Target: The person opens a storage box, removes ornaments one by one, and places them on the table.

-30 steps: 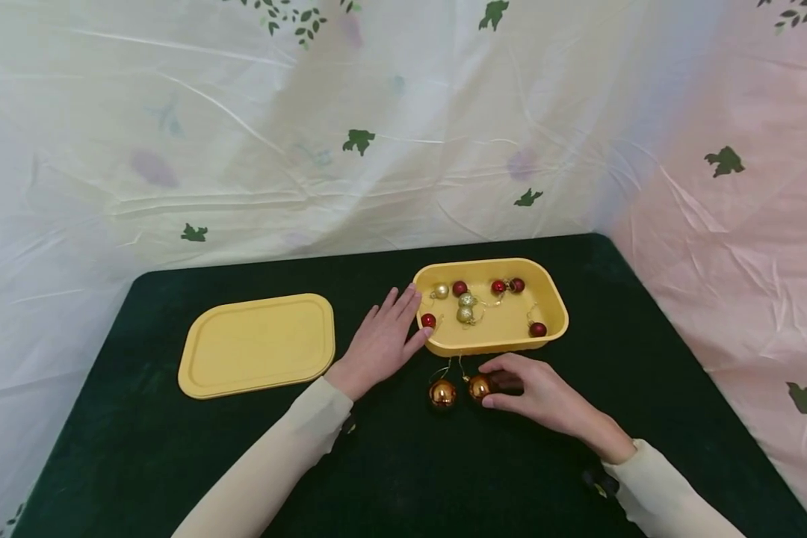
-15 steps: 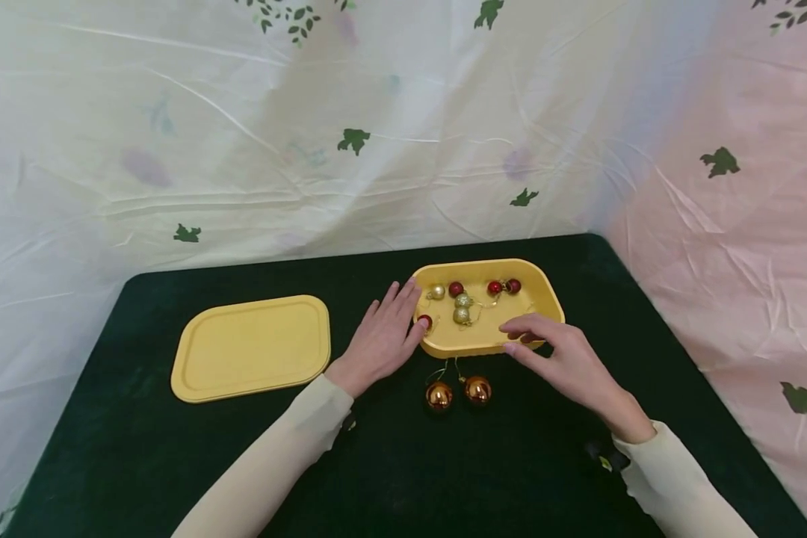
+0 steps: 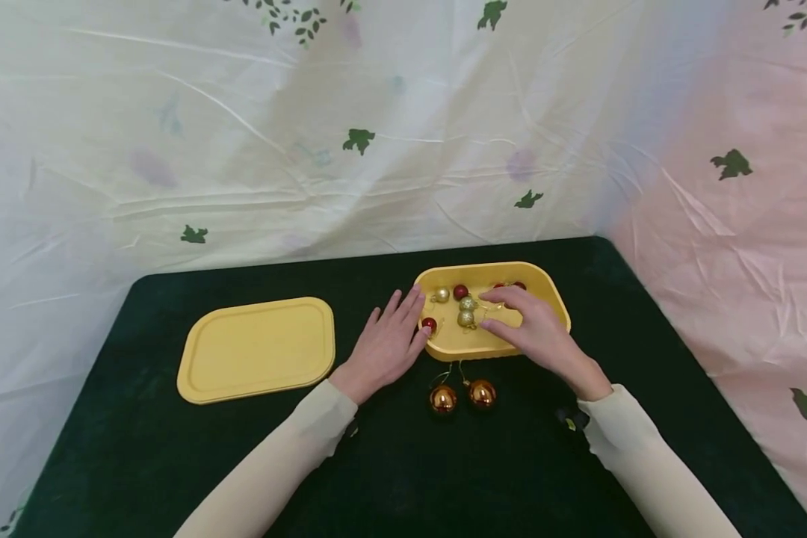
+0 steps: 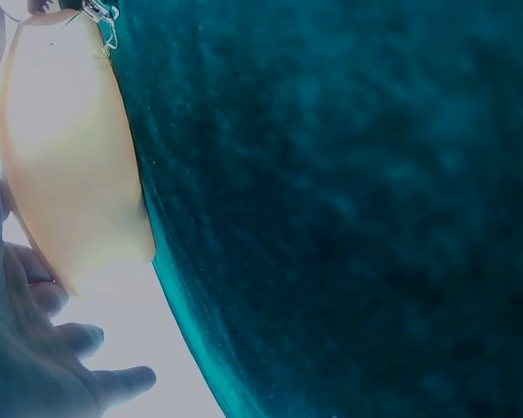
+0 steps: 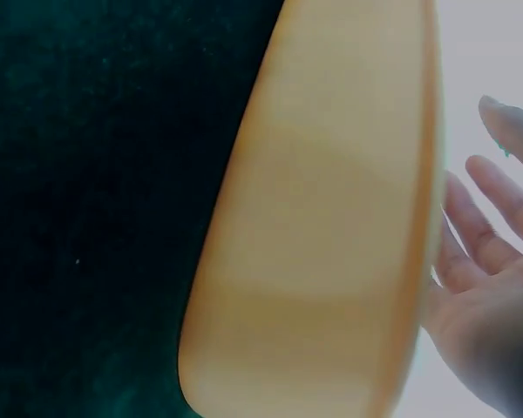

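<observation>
Left hand (image 3: pixel 385 342), straight-fingered, touches the box (image 3: pixel 467 353) at its left rim, lid (image 3: pixel 257 350) near; right hand (image 3: pixel 543 330) over the near edge, thumb and fingers apart beside gold balls (image 3: pixel 466 319) inside, copper balls (image 3: pixel 482 394) just outside.

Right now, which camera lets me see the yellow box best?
The head view: it looks down into the yellow box, showing the little balls inside, though the right hand covers part. The left wrist view shows an outer wall, pale with glare; the right wrist view shows an outer side close up, not the inside.
</observation>
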Motion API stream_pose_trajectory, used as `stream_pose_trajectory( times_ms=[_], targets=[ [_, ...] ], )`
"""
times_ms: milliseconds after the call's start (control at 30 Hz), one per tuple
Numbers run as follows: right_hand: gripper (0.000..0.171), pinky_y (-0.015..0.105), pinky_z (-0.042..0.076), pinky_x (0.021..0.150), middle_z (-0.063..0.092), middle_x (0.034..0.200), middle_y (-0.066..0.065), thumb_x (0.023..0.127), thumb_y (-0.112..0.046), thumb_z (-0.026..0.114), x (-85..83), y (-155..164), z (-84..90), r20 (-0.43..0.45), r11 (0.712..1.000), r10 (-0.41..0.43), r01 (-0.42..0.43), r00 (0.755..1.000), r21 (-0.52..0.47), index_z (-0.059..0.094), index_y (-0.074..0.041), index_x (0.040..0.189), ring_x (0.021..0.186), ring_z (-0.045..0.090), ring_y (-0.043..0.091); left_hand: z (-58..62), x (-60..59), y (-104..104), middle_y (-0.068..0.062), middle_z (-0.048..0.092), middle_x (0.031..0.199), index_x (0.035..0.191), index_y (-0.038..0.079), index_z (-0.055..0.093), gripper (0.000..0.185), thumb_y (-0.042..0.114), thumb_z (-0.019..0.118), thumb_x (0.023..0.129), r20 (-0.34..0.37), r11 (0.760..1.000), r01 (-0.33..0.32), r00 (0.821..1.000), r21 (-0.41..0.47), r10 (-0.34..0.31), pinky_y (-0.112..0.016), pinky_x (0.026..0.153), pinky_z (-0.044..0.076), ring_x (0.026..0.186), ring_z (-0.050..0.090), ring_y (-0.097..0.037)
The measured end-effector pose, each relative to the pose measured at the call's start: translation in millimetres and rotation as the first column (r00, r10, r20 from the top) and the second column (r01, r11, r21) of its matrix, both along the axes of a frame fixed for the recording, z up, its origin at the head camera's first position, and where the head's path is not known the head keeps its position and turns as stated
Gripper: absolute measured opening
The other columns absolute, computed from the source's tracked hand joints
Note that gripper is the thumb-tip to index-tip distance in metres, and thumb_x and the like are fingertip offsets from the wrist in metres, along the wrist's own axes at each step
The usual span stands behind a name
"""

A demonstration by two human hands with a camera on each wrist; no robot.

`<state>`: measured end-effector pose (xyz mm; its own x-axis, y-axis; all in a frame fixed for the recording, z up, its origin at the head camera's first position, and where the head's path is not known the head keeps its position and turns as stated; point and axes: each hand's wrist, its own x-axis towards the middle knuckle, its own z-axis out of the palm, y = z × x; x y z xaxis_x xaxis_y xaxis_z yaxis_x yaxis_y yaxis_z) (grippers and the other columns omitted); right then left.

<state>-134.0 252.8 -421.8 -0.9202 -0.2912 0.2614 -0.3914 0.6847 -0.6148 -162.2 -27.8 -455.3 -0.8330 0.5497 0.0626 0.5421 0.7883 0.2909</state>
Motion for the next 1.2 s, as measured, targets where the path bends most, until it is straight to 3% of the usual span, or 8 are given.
stream_pose_trajectory(
  times_ms=[200, 433, 700, 933, 1200],
  targets=[
    [0.046, 0.056, 0.048, 0.1, 0.067, 0.131, 0.013, 0.095, -0.028, 0.078, -15.5, -7, -11.6, 0.042, 1.0, 0.017, -0.018, 0.999, 0.02, 0.067, -0.008, 0.135, 0.119, 0.061, 0.032, -3.1, 1.2, 0, 0.002, 0.006, 0.174, 0.167, 0.016, 0.017, 0.067, 0.051, 0.029, 0.112, -0.017, 1.0, 0.0, 1.0, -0.021, -0.001, -0.061, 0.121, 0.025, 0.159, 0.013, -0.029],
    [0.047, 0.055, 0.048, 0.102, 0.069, 0.128, 0.012, 0.095, -0.032, 0.078, -27.1, -14, -13.7, 0.113, 0.999, 0.012, -0.017, 0.994, 0.048, 0.067, -0.009, 0.135, 0.119, 0.063, 0.03, -1.0, 0.4, -1, 0.002, 0.005, 0.174, 0.168, 0.016, 0.016, 0.068, 0.051, 0.03, 0.111, -0.001, 1.0, 0.001, 1.0, -0.022, -0.001, -0.062, 0.121, 0.024, 0.158, 0.014, -0.029],
    [0.044, 0.055, 0.048, 0.103, 0.068, 0.129, 0.01, 0.096, -0.025, 0.077, -38.1, -19, -15.8, 0.195, 0.997, 0.022, -0.035, 0.981, 0.062, 0.067, -0.008, 0.135, 0.12, 0.062, 0.03, -0.4, -0.3, -1, 0.002, 0.004, 0.174, 0.168, 0.016, 0.016, 0.068, 0.052, 0.027, 0.111, 0.002, 0.999, -0.006, 1.0, -0.04, 0.006, -0.062, 0.12, 0.025, 0.158, 0.015, -0.03],
    [0.043, 0.053, 0.048, 0.105, 0.069, 0.127, 0.011, 0.096, -0.023, 0.077, -54.4, -19, -12.7, 0.282, 0.994, 0.052, -0.077, 0.958, 0.078, 0.067, -0.005, 0.133, 0.118, 0.063, 0.028, 1.6, -10.2, 1, 0.003, 0.002, 0.174, 0.168, 0.017, 0.014, 0.068, 0.05, 0.031, 0.112, 0.031, 0.999, -0.01, 0.999, -0.032, 0.011, -0.062, 0.121, 0.023, 0.158, 0.013, -0.03],
    [0.034, 0.051, 0.049, 0.102, 0.072, 0.121, 0.008, 0.097, -0.018, 0.075, -73.1, -20, -12.5, 0.321, 0.981, 0.079, -0.132, 0.944, 0.146, 0.071, -0.006, 0.128, 0.111, 0.065, 0.025, 3.1, -21.9, 2, 0.002, 0.003, 0.174, 0.168, 0.016, 0.014, 0.068, 0.052, 0.028, 0.112, 0.034, 0.999, -0.016, 0.999, -0.04, 0.017, -0.062, 0.12, 0.025, 0.158, 0.015, -0.03]
  ],
)
